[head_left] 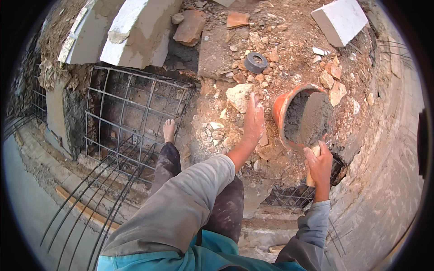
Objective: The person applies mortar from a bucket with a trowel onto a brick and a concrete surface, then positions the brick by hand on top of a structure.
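My right hand [320, 165] is wrapped round the light wooden handle of a trowel [311, 174]. The trowel's blade lies over an orange bucket [281, 118], covered with a heap of wet grey mortar [315, 116]. More mortar fills the bucket behind and beside it. To the bucket's left, my left hand [254, 119] is held up over the rubble with its fingers stretched out and nothing in it. A pale stone [238, 96] lies just beyond that hand. Both hands have whitish smears on them.
A steel rebar cage [122, 110] stands in a pit at left, with long bars [90, 198] jutting toward me. My bare foot [169, 131] is beside it. White blocks [135, 34] lean at the far left; another block [340, 21] lies far right. A dark ring [256, 62] sits among rubble.
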Motion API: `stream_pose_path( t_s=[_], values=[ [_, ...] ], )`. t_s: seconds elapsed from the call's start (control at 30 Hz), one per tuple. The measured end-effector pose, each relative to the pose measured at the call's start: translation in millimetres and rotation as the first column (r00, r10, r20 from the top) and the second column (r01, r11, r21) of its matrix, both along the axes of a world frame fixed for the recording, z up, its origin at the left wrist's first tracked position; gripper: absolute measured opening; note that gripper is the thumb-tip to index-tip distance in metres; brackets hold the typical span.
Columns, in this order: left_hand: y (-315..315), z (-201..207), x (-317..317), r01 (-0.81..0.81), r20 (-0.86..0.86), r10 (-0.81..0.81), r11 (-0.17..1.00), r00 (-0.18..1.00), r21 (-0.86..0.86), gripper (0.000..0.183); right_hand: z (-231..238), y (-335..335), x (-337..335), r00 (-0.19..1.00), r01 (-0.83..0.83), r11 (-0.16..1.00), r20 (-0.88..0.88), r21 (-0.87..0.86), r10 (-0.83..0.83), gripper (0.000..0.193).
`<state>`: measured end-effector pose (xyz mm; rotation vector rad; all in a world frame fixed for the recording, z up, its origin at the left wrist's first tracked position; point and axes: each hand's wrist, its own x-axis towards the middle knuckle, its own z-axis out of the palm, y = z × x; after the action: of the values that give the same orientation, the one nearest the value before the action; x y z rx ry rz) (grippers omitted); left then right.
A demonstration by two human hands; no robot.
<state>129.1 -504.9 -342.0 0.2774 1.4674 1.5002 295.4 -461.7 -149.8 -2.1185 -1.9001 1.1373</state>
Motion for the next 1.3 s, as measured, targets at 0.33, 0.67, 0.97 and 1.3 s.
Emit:
stream_pose_path(
  t_s=[0.33,0.67,0.97,1.3],
  values=[
    [-303.1,-124.1,-93.6,-0.171,-0.223,0.035,0.762,0.974,-0.625,0.055,-54.8,-54.7,-160.5,0.487,-0.867,0.487,-0.027,0.101,0.873,0.035],
    [-345.8,-152.0,-91.6,-0.298,0.105,0.499,0.659,0.86,-0.69,0.058,-297.0,-133.9,-358.6,0.325,-0.872,-0.265,-0.892,-0.411,0.315,0.025],
    [-314.7,-113.8,-145.2,-0.311,0.197,0.581,0.656,0.79,-0.688,0.06,-256.7,-39.6,-344.2,0.688,-0.726,0.501,-0.477,-0.472,0.547,0.031],
    [-178.3,-42.9,-112.7,0.25,-0.191,-0.339,0.892,0.921,-0.377,0.049,18.2,-27.6,-22.0,0.69,-0.542,0.838,0.531,-0.072,0.492,0.04]
  ],
)
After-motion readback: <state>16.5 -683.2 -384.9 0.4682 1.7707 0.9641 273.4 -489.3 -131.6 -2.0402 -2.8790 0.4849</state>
